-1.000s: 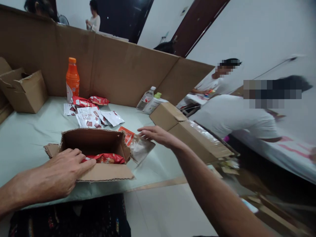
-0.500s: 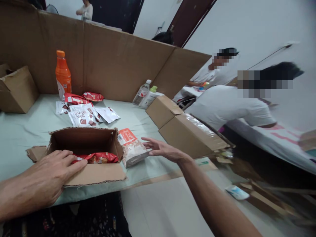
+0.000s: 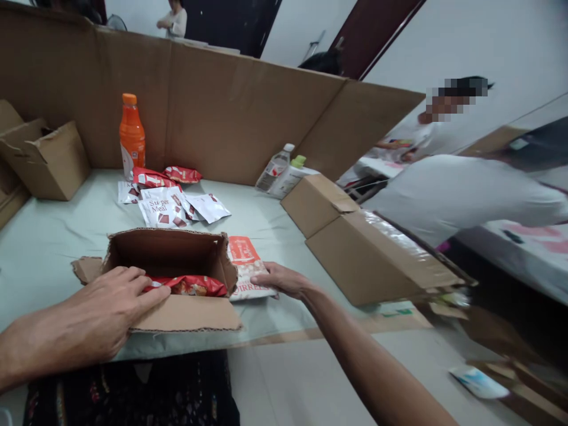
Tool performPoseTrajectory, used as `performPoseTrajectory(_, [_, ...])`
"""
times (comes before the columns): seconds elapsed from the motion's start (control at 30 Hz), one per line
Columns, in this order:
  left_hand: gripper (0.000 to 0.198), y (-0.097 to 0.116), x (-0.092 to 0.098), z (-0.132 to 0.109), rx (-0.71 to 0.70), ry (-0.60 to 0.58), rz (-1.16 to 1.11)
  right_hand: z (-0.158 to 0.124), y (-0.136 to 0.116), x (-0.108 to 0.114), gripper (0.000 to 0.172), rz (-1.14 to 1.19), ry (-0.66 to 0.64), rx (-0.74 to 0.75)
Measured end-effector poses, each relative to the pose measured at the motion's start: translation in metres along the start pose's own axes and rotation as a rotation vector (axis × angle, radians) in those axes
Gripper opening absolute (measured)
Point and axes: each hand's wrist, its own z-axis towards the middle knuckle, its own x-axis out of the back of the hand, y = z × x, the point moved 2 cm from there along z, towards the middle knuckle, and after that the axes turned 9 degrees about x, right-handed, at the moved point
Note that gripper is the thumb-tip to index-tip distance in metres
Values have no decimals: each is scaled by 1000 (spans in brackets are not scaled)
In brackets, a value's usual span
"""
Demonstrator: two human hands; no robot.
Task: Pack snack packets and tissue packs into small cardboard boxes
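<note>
A small cardboard box (image 3: 171, 242) lies with its opening towards me and one flap (image 3: 186, 313) folded out at the front. Across its left front edge is my left hand (image 3: 110, 305), fingers bent over the edge and gripping the box. Inside, partly hidden by the box and fingers, is a red snack packet (image 3: 195, 286). Just right of the box my right hand (image 3: 284, 279) pinches the right edge of an orange-and-white snack bag (image 3: 244, 260), thumb on top and the other fingers mostly hidden. The box wall covers the bag's left side.
Behind the box lie white Super Meal sachets (image 3: 162, 207) and red packets (image 3: 153, 177), near an orange bottle (image 3: 132, 139). A clear bottle (image 3: 276, 168) stands by a larger cardboard box (image 3: 350, 254) on the right. Cardboard panels (image 3: 213, 112) border the back. Co-workers are at the right.
My right hand has closed on the snack bag's edge, and the bag has tipped so its printed front shows more. My left hand stays on the box. The view has swung slightly left.
</note>
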Motion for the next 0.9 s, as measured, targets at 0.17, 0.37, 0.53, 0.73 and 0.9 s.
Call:
performPoseTrajectory(0.17, [68, 12, 6, 3, 16, -91, 37, -7, -27, -3, 53, -111, 101, 104])
performPoseTrajectory(0.37, [62, 20, 12, 9, -6, -101, 46, -72, -84, 24, 35, -347, 777, 548])
performPoseTrajectory(0.53, [50, 22, 13, 10, -9, -85, 36, -98, -156, -26, 20, -716, 792, 1178])
performPoseTrajectory(0.73, [56, 28, 18, 8, -34, 4, -16, -48, -205, -102, 48, -1107, -57, 1067])
performPoseTrajectory(0.9, [53, 28, 12, 8, 4, -99, 71, -9, -198, -126, 26, -1336, -354, 664])
